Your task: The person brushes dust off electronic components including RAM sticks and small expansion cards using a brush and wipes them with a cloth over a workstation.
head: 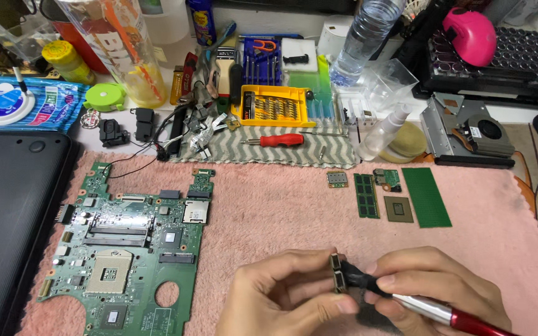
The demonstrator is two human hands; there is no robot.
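My left hand (pixel 278 298) pinches a small metal connector part (pixel 337 274) with a black cable piece at the bottom centre, above a pink towel (pixel 281 211). My right hand (pixel 434 286) grips a tool with a silver and red handle (pixel 443 314), its tip at the connector part. A green laptop motherboard (pixel 129 249) lies on the towel to the left of my hands. Small green boards, a memory stick (pixel 366 195) and a square chip (pixel 398 209) lie in a row on the towel beyond my right hand.
A black laptop shell (pixel 7 211) sits at the far left. Behind the towel are a red screwdriver (pixel 275 140), a yellow bit case (pixel 272 106), a spray bottle (pixel 384 130), a water bottle (pixel 365 37), a cooling fan assembly (pixel 468 130) and a pink mouse (pixel 468 34).
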